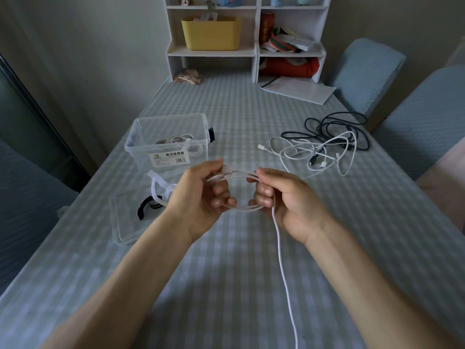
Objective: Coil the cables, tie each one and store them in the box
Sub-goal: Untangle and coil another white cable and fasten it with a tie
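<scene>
Two hands wind a white cable into loops.

From the head view, the left hand (201, 195) and right hand (284, 197) each curl their fingers round one side of the thin, smooth cable (241, 175), held up over the checked cloth (226, 273). Its loose tail hangs down, so more winding comes next, then a soft tie (157, 182). The clear plastic box (168, 139) sits behind, just left, with coils inside. More tangled cables (324, 142) wait on the right.

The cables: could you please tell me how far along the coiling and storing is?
Done: at least one coiled cable lies in the clear box. In hand: left hand and right hand loop a white cable, tail hanging. Left: the tangled pile, plus ties.
</scene>
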`<state>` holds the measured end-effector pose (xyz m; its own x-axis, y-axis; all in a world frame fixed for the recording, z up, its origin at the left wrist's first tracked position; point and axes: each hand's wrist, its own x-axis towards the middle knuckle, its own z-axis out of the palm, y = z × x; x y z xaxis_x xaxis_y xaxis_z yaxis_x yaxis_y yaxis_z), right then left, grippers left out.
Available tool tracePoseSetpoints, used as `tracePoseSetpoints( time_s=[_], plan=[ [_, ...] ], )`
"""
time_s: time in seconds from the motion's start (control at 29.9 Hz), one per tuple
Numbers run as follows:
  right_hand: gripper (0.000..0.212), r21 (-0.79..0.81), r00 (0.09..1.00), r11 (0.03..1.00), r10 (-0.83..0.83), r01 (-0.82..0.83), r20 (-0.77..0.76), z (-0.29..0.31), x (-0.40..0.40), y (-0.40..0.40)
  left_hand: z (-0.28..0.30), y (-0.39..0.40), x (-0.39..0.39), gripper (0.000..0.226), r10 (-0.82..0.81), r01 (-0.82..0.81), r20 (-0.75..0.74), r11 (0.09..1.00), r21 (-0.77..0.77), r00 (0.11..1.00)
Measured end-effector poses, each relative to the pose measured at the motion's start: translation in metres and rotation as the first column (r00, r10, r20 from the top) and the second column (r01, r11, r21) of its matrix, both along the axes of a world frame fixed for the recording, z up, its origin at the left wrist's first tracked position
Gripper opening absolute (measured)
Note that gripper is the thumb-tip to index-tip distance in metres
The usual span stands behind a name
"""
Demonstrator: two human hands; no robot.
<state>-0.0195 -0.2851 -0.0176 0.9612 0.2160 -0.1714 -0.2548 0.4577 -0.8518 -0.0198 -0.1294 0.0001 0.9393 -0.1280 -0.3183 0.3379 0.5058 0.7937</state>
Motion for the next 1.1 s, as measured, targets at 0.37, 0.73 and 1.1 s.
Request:
tracePoseSetpoints(
  time_s=[0.37, 0.73, 1.1],
  plan=[
    [0.022, -0.352, 0.990, 0.933, -0.028, 0.076, 0.141, -0.011, 0.002, -0.001, -0.006, 0.008, 0.002, 0.013, -0.225, 0.179, 0.095, 0.920, 0.350, 0.970],
    [0.025, -0.110, 0.972, 0.966, 0.233, -0.235, -0.034, -0.006, -0.005, -0.003, -0.008, 0.009, 0.005, 0.018, -0.080, 0.030, 0.174, 0.961, 0.275, 0.982],
    [0.032, -0.358, 0.986, 0.933, 0.093, -0.038, 0.136, 0.001, -0.007, 0.003, 0.003, 0.013, -0.002, 0.021, -0.380, 0.271, 0.192, 0.862, 0.429, 0.905]
  ],
)
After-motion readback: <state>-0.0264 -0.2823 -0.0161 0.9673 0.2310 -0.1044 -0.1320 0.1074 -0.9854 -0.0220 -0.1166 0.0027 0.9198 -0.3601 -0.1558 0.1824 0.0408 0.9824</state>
